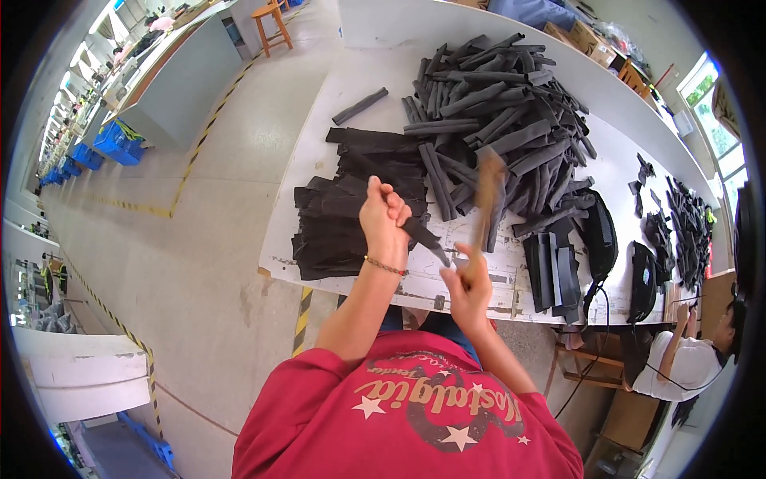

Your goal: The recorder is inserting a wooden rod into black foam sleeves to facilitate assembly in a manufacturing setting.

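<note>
My left hand [385, 217] is closed around a dark fabric strip [425, 238], whose free end slants down to the right over the white table [307, 160]. In my right hand [471, 289] a brown, wooden-looking stick [487, 188] points away from me. Motion smears the stick, so the exact shape of its far end is unclear. Just left of my left hand lies a layered stack of flat black strips [323, 227]. Beyond both hands rises a large heap of dark grey rolled fabric tubes [499, 96], and the stick's far end overlaps it in view.
One loose rolled tube [360, 106] lies apart at the far left. Dark flat panels [552, 275] and black pouch-like items [600, 231] are to the right. A low partition [383, 22] borders the table's back. A co-worker [686, 363] sits at far right.
</note>
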Available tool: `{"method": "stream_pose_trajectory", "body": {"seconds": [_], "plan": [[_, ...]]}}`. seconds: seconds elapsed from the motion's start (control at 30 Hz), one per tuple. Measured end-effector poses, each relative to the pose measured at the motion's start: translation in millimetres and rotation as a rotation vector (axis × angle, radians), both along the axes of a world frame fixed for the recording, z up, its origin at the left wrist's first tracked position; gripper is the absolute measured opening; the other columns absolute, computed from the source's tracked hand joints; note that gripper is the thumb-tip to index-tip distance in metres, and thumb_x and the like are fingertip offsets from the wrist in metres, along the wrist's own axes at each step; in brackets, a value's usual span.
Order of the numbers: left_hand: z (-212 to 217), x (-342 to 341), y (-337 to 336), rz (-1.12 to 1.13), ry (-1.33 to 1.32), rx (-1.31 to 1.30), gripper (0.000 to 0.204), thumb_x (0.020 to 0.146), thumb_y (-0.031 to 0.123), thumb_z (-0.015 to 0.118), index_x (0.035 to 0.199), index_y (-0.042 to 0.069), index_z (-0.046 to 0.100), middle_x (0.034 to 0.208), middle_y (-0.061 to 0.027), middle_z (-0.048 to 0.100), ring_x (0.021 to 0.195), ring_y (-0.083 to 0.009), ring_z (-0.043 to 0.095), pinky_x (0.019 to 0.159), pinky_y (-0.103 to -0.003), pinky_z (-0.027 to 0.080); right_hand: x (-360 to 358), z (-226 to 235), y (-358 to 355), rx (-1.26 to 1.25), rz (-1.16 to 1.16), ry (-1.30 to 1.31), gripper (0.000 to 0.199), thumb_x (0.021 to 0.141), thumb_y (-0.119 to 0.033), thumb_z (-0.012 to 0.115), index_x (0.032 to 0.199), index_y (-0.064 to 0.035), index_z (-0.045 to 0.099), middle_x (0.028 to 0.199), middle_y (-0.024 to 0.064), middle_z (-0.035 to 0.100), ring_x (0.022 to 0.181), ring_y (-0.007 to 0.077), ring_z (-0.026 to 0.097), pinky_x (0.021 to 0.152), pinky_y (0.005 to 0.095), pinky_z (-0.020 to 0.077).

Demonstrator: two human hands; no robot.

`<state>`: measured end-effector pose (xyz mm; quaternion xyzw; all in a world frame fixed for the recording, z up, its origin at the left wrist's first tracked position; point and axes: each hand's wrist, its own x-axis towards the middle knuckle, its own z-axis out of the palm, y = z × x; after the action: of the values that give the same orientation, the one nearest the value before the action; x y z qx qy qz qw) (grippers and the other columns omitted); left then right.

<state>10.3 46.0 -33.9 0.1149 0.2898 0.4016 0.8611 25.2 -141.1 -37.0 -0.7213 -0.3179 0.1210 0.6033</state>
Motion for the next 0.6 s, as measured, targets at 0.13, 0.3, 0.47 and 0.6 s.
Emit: {"method": "stream_pose_trajectory", "body": {"seconds": [0.13,0.3,0.47,0.6], "plan": [[-12.1,-14.5,-6.0,-0.166,-0.084,0.145,0.025,0.094,0.027,0.056,0.087,0.003,0.057,0.065,-0.002,0.054,0.053,-0.0071,0.047,0.048,-0.021,0.037,22.9,9.8,30.9,0.132,0.017,0.104,0.01,0.09,-0.007,0.06,0.098,-0.0023,0.063,0.064,-0.0043,0.046,0.059,0.0017,0.035,0.051,0.02,0.0301],[4.7,-25.2,-21.3,-0.738,0.164,1.123,0.053,0.088,0.023,0.065,0.132,0.003,0.043,0.111,-0.0096,0.059,0.1,-0.015,0.056,0.084,-0.027,0.045,54.5,10.6,27.2,0.044,0.074,-0.123,0.009,0.087,-0.009,0.064,0.09,-0.0002,0.066,0.065,0.0039,0.057,0.06,0.0083,0.048,0.054,0.0261,0.0385],[2.2,-15.1,-76.7,-0.931,0.308,0.886,0.033,0.099,0.031,0.043,0.089,0.0,0.049,0.064,-0.0017,0.05,0.052,-0.0103,0.05,0.047,-0.024,0.041,80.9,29.2,28.5,0.106,-0.18,-0.23,0.012,0.089,-0.008,0.06,0.084,0.003,0.062,0.065,0.0028,0.054,0.061,0.0083,0.047,0.055,0.0256,0.0376],[-23.7,-31.0,-113.9,-0.972,0.109,0.765,0.032,0.097,0.028,0.044,0.082,0.0,0.049,0.064,-0.0051,0.052,0.055,-0.0133,0.052,0.052,-0.029,0.043,111.3,39.2,41.3,0.342,-0.377,0.004,0.025,0.095,-0.02,0.057,0.084,0.0019,0.062,0.065,-0.0077,0.047,0.059,0.0004,0.035,0.051,0.0186,0.0271]]}}
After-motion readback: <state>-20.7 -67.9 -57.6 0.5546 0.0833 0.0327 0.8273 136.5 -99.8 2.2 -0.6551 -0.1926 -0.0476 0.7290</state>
